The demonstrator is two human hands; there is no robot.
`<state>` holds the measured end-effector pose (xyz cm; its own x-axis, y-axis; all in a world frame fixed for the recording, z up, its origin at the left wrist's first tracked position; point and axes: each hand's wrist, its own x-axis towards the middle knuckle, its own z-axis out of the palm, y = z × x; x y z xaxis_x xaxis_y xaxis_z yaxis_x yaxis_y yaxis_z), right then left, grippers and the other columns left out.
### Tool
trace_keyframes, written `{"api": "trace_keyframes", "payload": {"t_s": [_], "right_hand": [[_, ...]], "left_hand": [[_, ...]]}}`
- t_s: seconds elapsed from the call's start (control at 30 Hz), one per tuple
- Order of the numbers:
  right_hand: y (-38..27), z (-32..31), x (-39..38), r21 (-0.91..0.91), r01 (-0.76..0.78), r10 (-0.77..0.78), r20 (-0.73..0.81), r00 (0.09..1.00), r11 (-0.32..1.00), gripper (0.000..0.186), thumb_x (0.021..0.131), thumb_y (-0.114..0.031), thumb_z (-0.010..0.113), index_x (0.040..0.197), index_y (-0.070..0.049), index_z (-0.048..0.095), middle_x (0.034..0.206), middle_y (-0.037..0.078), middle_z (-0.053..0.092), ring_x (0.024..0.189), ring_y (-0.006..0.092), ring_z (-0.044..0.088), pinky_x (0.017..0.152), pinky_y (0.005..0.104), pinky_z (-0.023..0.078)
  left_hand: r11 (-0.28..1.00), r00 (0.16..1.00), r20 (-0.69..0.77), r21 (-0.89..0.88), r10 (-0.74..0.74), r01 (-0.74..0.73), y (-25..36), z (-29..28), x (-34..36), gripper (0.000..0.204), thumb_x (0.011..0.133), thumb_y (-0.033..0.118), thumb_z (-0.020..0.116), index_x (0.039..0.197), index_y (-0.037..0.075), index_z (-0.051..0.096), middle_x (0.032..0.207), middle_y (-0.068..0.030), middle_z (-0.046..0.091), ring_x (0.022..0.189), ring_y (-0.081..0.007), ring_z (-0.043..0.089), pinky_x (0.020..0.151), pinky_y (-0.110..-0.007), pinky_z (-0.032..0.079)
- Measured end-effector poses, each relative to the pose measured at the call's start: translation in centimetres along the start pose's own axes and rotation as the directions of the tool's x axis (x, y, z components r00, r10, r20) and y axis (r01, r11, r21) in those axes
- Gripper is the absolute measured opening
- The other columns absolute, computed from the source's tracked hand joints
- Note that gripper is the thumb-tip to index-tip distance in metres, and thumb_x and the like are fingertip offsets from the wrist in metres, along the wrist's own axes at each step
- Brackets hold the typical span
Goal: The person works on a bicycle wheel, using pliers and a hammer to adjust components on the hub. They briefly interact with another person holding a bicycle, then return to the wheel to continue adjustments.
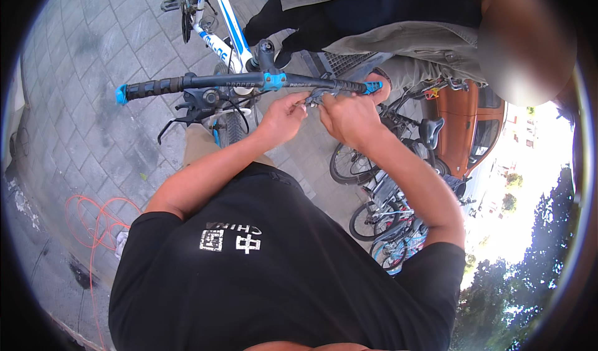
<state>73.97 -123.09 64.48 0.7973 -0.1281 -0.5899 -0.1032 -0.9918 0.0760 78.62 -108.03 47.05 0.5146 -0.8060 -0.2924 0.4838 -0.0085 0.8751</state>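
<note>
A black handlebar (pixel 205 82) with a blue stem clamp (pixel 274 80) crosses in front of me, fixed to a white and blue bicycle (pixel 225 36). Under its right half sits a grey handlebar control (pixel 316 97), mostly covered by my fingers; whether it is shifter or brake lever I cannot tell. My left hand (pixel 283 120) pinches it from the left, thumb and fingers together. From the right, my right hand (pixel 350 117) closes its bent fingers on the same part. The left side carries a black brake lever and shifter (pixel 200 104), touched by neither hand.
Another person's hand (pixel 380 84) is at the bar's right end. That person (pixel 386 33) stands across the bicycle. Parked bicycles (pixel 374 217) and an orange car (pixel 464 127) are at right. A thin orange cable (pixel 93 245) lies coiled on grey paving (pixel 93 127) at left.
</note>
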Motion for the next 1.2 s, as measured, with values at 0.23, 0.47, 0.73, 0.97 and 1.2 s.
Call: {"api": "trace_keyframes", "payload": {"t_s": [0.23, 0.47, 0.73, 0.97, 1.2], "right_hand": [[-1.3, 3.0, -0.7, 0.730, -0.358, 0.569, -0.052, 0.820, 0.583, 0.035, 0.099, -0.023, 0.057, 0.129, -0.008, 0.065, 0.108, 0.028, 0.077, 0.102, 0.0449, 0.076, 0.095, 0.0514, 0.056], [-1.9, 1.5, -0.7, 0.120, 0.127, -0.080, -0.336, 0.938, 0.985, 0.027, 0.102, -0.019, 0.062, 0.123, -0.004, 0.054, 0.092, 0.022, 0.073, 0.085, 0.0435, 0.071, 0.079, 0.0542, 0.055], [-2.8, 0.9, -1.8, 0.548, -0.243, 0.421, -0.225, 0.879, 0.800, 0.036, 0.106, -0.032, 0.058, 0.120, 0.000, 0.062, 0.096, 0.028, 0.073, 0.095, 0.0511, 0.070, 0.086, 0.0580, 0.053], [-2.2, -0.9, -3.0, 0.651, -0.326, 0.400, 0.038, 0.916, 0.686, 0.060, 0.111, -0.043, 0.048, 0.085, 0.006, 0.071, 0.091, 0.033, 0.072, 0.099, 0.0519, 0.071, 0.089, 0.0564, 0.053], [-4.4, -0.4, -2.7, 0.274, -0.212, 0.257, -0.139, 0.957, 0.938, 0.035, 0.110, -0.029, 0.053, 0.105, 0.005, 0.058, 0.095, 0.029, 0.072, 0.090, 0.0522, 0.070, 0.085, 0.0575, 0.054]], "left_hand": [[0.885, 0.972, 0.014, 0.409, 0.235, -0.220, 4.3, -0.3, -4.2, 0.032, 0.108, 0.018, 0.067, 0.137, 0.004, 0.066, 0.118, -0.0023, 0.069, 0.098, -0.0150, 0.064, 0.083, -0.029, 0.052], [0.489, 0.787, 0.360, -0.632, -0.502, 0.601, 4.5, 2.0, -1.9, 0.021, 0.114, 0.035, 0.058, 0.115, 0.016, 0.068, 0.098, 0.0033, 0.068, 0.084, -0.0098, 0.063, 0.067, -0.030, 0.049], [0.362, 0.820, 0.365, -0.764, -0.441, 0.535, 1.0, 5.0, 1.4, 0.024, 0.113, 0.039, 0.061, 0.108, 0.017, 0.067, 0.094, 0.0061, 0.066, 0.080, -0.0077, 0.061, 0.060, -0.026, 0.037], [0.369, 0.787, 0.289, -0.760, -0.545, 0.535, 2.2, 4.8, 0.9, 0.021, 0.112, 0.034, 0.064, 0.106, 0.014, 0.067, 0.092, 0.0032, 0.065, 0.072, -0.0082, 0.056, 0.058, -0.027, 0.036], [0.279, 0.813, 0.340, -0.818, -0.472, 0.503, 2.3, 4.8, 0.2, 0.024, 0.114, 0.034, 0.059, 0.107, 0.013, 0.065, 0.091, 0.0033, 0.064, 0.072, -0.0085, 0.053, 0.058, -0.027, 0.036]]}}
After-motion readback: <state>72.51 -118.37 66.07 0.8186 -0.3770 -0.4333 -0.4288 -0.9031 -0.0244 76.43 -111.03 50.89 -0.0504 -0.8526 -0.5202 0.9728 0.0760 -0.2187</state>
